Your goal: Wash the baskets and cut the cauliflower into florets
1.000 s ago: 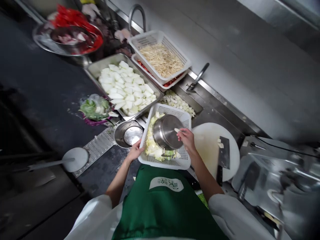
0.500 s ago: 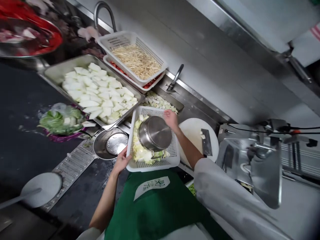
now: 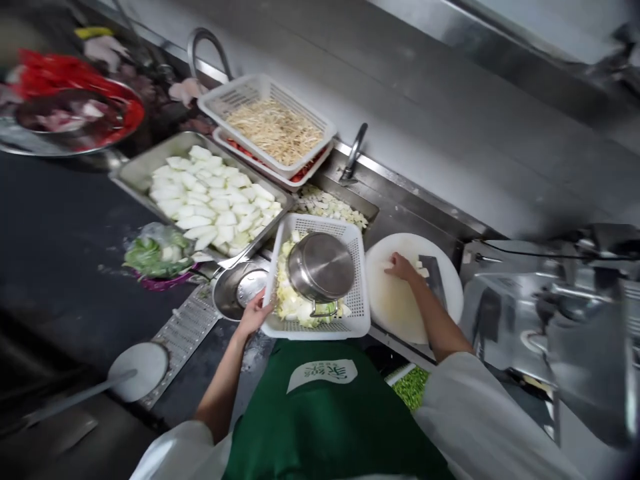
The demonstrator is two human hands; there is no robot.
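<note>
- A rectangular steel tray (image 3: pixel 134 173) heaped with white vegetable slices lies beyond the left hand (image 3: pixel 255 314), with a white slotted plastic basket of pale shreds (image 3: pixel 274 132) just past it, atop another white basket of red pieces.
- A curved steel tap (image 3: pixel 354 152) rises near the wall, close to a steel basin holding chopped pale pieces (image 3: pixel 331 207).
- A shiny round steel bowl (image 3: pixel 226 298) sits by the left hand, partly hidden by it; near the bowl are a perforated steel strip (image 3: pixel 193 325) and a bundle of leafy greens (image 3: pixel 154 257) with purple showing beneath.
- A cleaver with a dark grey blade (image 3: pixel 435 275) lies on the round white cutting board (image 3: pixel 393 310), partly covered by the right forearm; small pale pieces (image 3: pixel 423 271) lie against the blade.
- A squat steel pot (image 3: pixel 323 265), flat round face up, rests among chopped pale-green leaves (image 3: pixel 284 283) in the white perforated plastic basket (image 3: pixel 316 333) before the green apron (image 3: pixel 320 427).
- The left fingers grasp that basket's left edge, near its front corner.
- The right hand (image 3: pixel 400 267) is over the board, well apart from the basket, just beside the pale pieces; its fingers are bunched, and whether they pinch anything cannot be told.
</note>
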